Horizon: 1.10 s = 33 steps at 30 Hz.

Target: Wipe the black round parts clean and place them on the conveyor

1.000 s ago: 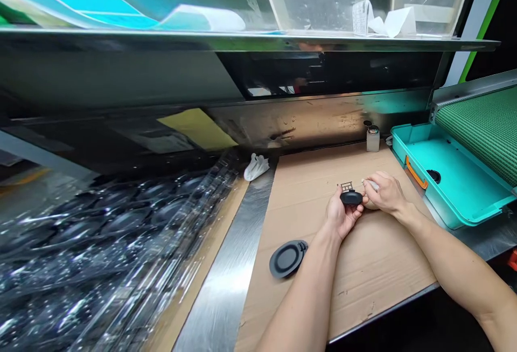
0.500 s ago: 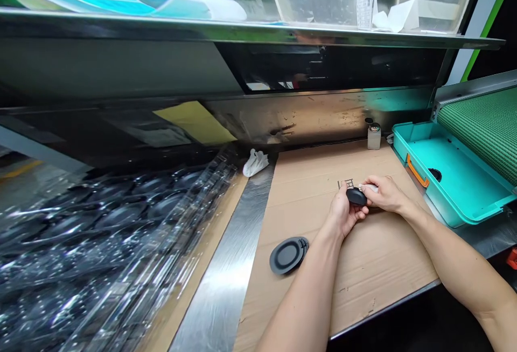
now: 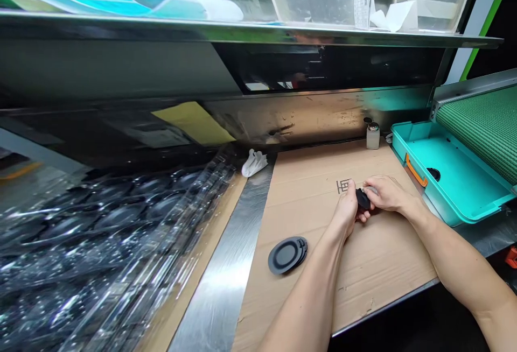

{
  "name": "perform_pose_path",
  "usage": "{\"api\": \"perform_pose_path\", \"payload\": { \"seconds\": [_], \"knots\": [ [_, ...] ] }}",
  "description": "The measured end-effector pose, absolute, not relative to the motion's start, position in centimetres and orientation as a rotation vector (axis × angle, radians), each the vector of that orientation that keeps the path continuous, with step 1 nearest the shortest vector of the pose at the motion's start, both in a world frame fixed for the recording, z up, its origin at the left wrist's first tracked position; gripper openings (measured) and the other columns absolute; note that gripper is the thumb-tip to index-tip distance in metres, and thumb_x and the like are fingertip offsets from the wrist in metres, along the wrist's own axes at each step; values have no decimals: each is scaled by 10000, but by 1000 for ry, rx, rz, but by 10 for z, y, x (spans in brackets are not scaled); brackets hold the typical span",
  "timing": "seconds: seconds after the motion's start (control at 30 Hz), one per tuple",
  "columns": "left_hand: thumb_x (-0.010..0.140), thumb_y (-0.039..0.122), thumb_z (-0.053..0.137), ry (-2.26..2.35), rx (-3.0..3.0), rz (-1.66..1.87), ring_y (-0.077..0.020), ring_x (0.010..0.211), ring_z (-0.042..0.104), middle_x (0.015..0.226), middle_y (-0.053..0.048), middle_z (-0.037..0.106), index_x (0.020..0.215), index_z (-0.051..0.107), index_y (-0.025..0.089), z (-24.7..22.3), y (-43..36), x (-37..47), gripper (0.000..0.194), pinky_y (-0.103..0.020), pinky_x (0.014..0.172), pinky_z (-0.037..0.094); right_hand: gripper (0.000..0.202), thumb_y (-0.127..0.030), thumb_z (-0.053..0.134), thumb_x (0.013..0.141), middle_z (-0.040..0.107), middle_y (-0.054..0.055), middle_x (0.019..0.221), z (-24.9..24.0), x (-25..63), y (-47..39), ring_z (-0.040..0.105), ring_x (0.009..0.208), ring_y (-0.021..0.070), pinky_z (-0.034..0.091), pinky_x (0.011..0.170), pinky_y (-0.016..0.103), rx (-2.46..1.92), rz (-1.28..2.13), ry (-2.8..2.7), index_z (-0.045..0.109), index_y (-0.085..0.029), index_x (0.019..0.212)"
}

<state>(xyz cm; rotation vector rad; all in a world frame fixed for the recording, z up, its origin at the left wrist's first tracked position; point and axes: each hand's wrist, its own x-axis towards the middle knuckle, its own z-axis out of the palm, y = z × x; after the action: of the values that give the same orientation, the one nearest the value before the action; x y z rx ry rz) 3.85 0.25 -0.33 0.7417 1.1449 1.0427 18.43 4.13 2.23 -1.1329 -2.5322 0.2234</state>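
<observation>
Above the cardboard sheet [image 3: 305, 185], my left hand [image 3: 346, 208] is closed around a small black round disc [image 3: 362, 199], which is tilted nearly edge-on. My right hand [image 3: 388, 195] pinches a small whitish piece, perhaps a cloth [image 3: 369, 190], against the disc's upper right edge. The fingers partly cover both things. Left of my left forearm, a few flat dark grey round discs [image 3: 285, 256] with raised rings lie overlapped in a low pile on the cardboard.
Clear plastic trays [image 3: 97, 228] holding dark round parts fill the left side. A crumpled white cloth [image 3: 254, 164] lies by the metal strip [image 3: 226, 255]. At the back stands a small bottle [image 3: 372, 139]. To the right are a teal bin [image 3: 446, 209] and a green conveyor belt [image 3: 484, 120].
The black disc has turned in my left hand, from showing its face toward a steeper tilt. Both hands have moved slightly to the right with it.
</observation>
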Motion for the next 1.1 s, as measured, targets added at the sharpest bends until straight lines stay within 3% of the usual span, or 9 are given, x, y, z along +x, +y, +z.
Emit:
{"api": "perform_pose_path", "payload": {
  "seconds": [0.13, 0.3, 0.47, 0.63, 0.77, 0.87, 1.1],
  "knots": [
    [975, 684, 286, 1222, 804, 1064, -123, 309, 516, 557, -104, 663, 709, 638, 116, -6, 3, 41, 719, -209, 295, 345, 186, -212, 501, 989, 701, 60, 920, 23, 180, 39, 601, 848, 170, 364, 771, 277, -1137, 100, -2545, 659, -180, 896],
    [1000, 628, 298, 1228, 739, 1073, -140, 307, 527, 522, -108, 651, 712, 631, 122, -2, 2, 42, 671, -220, 299, 369, 175, -205, 494, 1000, 701, 82, 1008, 18, 175, 39, 604, 956, 195, 386, 863, 302, -1100, 57, -2531, 666, -170, 996],
    [1034, 554, 243, 1168, 656, 1074, -149, 305, 533, 517, -107, 647, 786, 665, 99, 1, 0, 42, 668, -223, 291, 375, 188, -233, 505, 996, 711, 91, 943, 24, 176, 38, 629, 885, 208, 395, 816, 315, -1162, 56, -2567, 668, -174, 921],
    [1013, 614, 272, 1205, 739, 1100, -139, 303, 527, 493, -93, 633, 714, 639, 120, -3, 0, 43, 685, -208, 292, 360, 199, -252, 531, 974, 718, 93, 891, 28, 178, 35, 633, 806, 207, 398, 763, 308, -1248, 58, -2578, 668, -187, 845],
    [1017, 606, 267, 1270, 763, 1075, -140, 302, 520, 435, -71, 595, 684, 613, 150, -4, -2, 48, 662, -204, 304, 360, 193, -230, 502, 981, 715, 108, 949, 17, 172, 39, 632, 892, 210, 416, 850, 311, -1155, 45, -2544, 673, -170, 917],
    [1008, 632, 252, 1216, 817, 996, -136, 335, 537, 518, -108, 660, 714, 638, 138, 1, -8, 51, 693, -208, 316, 382, 222, -206, 465, 990, 717, 107, 979, 11, 169, 45, 631, 944, 206, 426, 913, 318, -1084, 90, -2445, 681, -160, 971],
    [1035, 576, 177, 1040, 400, 1147, -124, 402, 556, 624, -115, 675, 930, 653, 60, 14, -1, 26, 710, -205, 365, 428, 355, -485, 530, 977, 712, 54, 939, 31, 199, 56, 635, 822, 165, 493, 740, 261, -1043, 528, -1652, 694, -175, 1034]
  ]
}}
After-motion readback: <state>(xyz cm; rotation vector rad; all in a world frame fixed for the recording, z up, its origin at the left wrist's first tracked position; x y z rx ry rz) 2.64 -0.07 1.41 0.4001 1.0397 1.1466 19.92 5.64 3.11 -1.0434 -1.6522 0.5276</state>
